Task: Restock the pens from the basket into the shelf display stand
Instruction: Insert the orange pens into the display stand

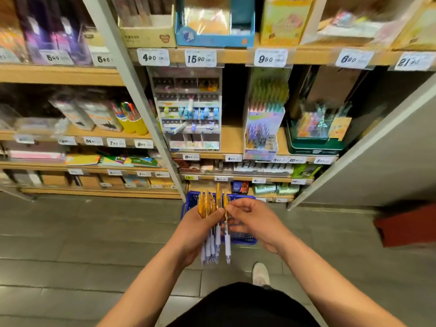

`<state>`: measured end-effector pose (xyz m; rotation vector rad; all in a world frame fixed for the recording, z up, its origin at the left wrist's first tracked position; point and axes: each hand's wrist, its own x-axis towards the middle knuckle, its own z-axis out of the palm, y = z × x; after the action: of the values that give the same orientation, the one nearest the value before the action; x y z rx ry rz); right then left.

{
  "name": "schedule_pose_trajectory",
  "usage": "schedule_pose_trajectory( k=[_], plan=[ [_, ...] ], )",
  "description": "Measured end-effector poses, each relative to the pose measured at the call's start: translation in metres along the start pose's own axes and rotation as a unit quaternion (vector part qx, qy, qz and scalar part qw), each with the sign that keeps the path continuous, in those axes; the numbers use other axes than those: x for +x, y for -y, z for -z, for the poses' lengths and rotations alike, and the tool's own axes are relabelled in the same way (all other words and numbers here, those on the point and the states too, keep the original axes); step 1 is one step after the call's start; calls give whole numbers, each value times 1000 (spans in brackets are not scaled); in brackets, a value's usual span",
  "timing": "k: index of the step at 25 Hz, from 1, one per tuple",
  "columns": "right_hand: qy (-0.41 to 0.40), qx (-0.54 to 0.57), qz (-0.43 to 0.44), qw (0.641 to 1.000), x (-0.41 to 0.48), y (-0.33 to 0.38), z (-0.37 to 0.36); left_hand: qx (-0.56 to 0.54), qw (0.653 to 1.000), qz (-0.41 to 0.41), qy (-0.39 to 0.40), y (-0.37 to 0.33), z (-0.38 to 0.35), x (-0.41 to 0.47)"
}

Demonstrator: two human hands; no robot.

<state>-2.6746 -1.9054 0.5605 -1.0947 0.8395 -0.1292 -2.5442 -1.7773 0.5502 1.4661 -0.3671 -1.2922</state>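
Your left hand [198,225] grips a bundle of orange-topped, lilac-gripped pens [210,250] above the blue basket [245,198] on the floor, while your right hand [252,218] pinches one pen [227,246] beside it, below the shelf's display stand [186,109].

A single wide-angle camera worn on the head looks forward and down from standing height. The left hand [199,224] and right hand [256,220] sit close below centre, the shelves [233,138] face it nearby, and the floor [94,232] spreads beneath.
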Motion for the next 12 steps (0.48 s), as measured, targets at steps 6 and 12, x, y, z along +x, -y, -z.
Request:
schedule_pose_trajectory(
  k=[6, 12],
  plan=[
    [-9, -57, 21, 998, 14, 42, 86, -18, 1000, 3, -16, -11, -73, 60],
    [-22, -39, 25, 999, 40, 77, 150, -29, 999, 2, -34, -33, -122, 111]
  ],
)
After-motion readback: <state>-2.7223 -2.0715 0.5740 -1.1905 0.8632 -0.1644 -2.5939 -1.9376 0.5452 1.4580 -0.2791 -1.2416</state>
